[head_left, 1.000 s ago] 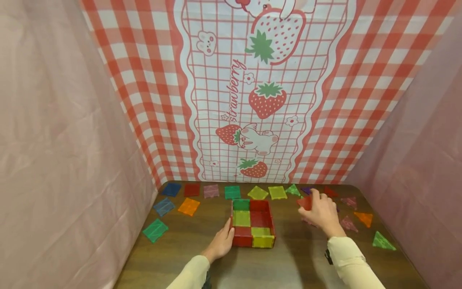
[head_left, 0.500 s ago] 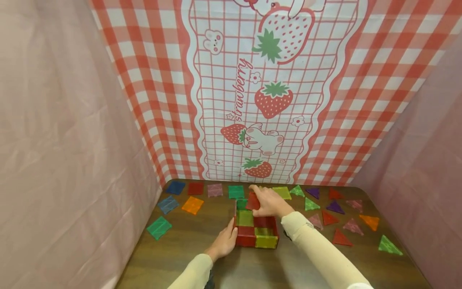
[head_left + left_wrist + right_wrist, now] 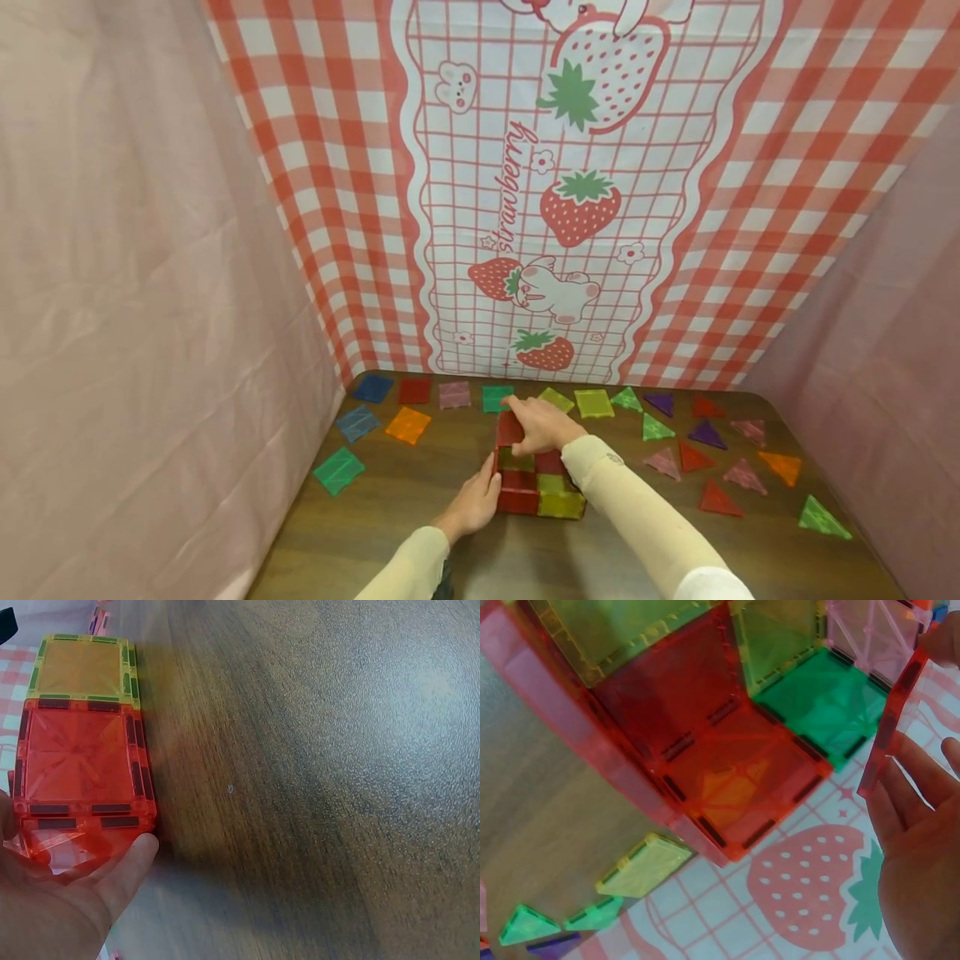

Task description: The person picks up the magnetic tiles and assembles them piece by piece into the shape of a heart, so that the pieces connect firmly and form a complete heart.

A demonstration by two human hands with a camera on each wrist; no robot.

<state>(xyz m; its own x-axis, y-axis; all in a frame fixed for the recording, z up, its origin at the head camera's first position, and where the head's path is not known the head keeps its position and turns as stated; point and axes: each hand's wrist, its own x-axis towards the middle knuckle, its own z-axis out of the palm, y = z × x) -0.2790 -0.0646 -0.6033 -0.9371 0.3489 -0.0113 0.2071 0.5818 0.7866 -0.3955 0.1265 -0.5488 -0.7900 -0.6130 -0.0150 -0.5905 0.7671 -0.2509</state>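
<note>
An open-topped box of translucent magnetic tiles (image 3: 517,502) stands mid-table, its front wall red and yellow. My left hand (image 3: 474,502) rests against the box's left wall with fingers nearly straight; in the left wrist view the thumb (image 3: 139,855) touches the corner by the red front tile (image 3: 79,754). Over the box's back left part, my right hand (image 3: 547,423) pinches a red square magnetic tile (image 3: 892,724). The right wrist view shows this tile on edge between thumb and fingers, beside the green back-wall tile (image 3: 821,705). The right hand and sleeve hide part of the box.
Loose square tiles lie at left and back, including orange (image 3: 408,425), blue (image 3: 372,388) and green (image 3: 339,471). Several triangle tiles, such as a red one (image 3: 721,498) and an orange one (image 3: 781,467), spread over the right. A checked strawberry cloth (image 3: 577,208) hangs behind the table.
My right hand has carried the red square tile from among the right-hand triangles leftward to the box's back left. The left hand stays against the box; the head view has shifted slightly.
</note>
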